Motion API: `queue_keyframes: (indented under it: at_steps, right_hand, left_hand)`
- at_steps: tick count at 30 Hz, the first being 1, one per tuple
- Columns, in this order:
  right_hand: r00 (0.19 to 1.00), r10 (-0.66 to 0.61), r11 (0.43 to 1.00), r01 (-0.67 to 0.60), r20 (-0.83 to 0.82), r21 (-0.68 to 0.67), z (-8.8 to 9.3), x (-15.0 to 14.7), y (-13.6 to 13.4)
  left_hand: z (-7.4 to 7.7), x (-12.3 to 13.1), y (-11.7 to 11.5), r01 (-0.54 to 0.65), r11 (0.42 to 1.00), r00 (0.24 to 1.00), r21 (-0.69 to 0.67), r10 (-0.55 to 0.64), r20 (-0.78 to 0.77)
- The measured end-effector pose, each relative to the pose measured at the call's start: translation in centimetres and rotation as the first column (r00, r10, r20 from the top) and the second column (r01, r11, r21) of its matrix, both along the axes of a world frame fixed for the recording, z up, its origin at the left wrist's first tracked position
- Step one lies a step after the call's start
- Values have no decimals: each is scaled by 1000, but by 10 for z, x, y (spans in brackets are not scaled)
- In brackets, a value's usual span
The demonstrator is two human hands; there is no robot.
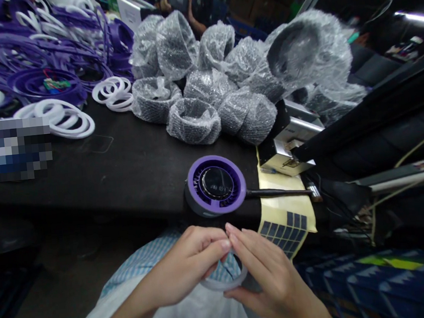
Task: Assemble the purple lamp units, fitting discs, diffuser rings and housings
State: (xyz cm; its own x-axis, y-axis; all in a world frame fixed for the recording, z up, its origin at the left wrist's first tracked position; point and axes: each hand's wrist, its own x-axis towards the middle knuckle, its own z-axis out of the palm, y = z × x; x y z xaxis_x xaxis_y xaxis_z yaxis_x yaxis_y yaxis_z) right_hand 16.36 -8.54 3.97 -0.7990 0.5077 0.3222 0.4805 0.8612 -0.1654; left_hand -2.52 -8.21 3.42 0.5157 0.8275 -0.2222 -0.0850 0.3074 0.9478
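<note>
A white plastic ring (224,284) is held above my lap, just in front of the table edge. My left hand (195,260) grips its far left side, thumb and fingers pinched together. On the other side my right hand (265,269) is closed round the ring, its fingertips meeting the left ones at the far rim. Whether something small sits between the fingertips is hidden. Beyond my hands a round purple fan-like unit (239,181) with a dark glossy centre lies face up on the black table (131,177). A dark-handled tool (278,191) lies to its right.
A yellow sheet with dark rectangular stickers (286,232) hangs over the table edge. Several bubble-wrapped units (193,123) are piled behind. Purple parts (48,90) and white rings (69,122) crowd the left. A metal block (287,157) stands right; a person's hand (190,1) shows at the back.
</note>
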Motion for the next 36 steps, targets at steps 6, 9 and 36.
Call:
queue_keyframes:
  at_steps: [6, 9, 36]
  right_hand:
    - [951, -98, 990, 124, -295, 70, -18, -6, 13]
    - [828, -310, 948, 305, -467, -89, -15, -13, 47]
    - [943, -309, 799, 188, -121, -572, -9, -14, 129]
  left_hand:
    - [5, -6, 6, -273, 906, 929, 325, 336, -156]
    - [10, -17, 29, -501, 635, 696, 588, 699, -162]
    - [-9, -27, 125, -416, 825, 864, 383, 490, -116]
